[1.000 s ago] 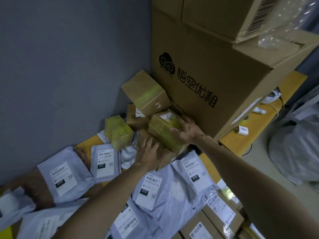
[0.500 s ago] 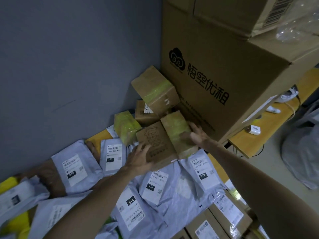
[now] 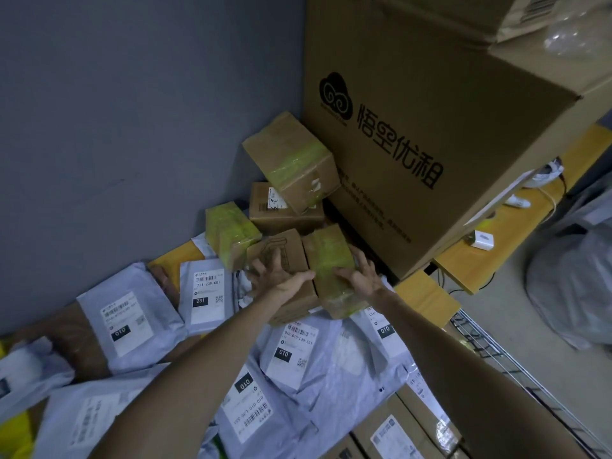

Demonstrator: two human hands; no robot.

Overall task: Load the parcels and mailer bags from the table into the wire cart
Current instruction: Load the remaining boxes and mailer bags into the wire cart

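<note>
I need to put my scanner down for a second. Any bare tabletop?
Only the yellow strip right of the big carton, around the white charger, and a sliver between the wall and the 231 mailer. Mailers and boxes crowd the rest.

Parcel depot: labelled mailer bags (image 3: pixel 132 351), cartons (image 3: pixel 430 94)
</note>
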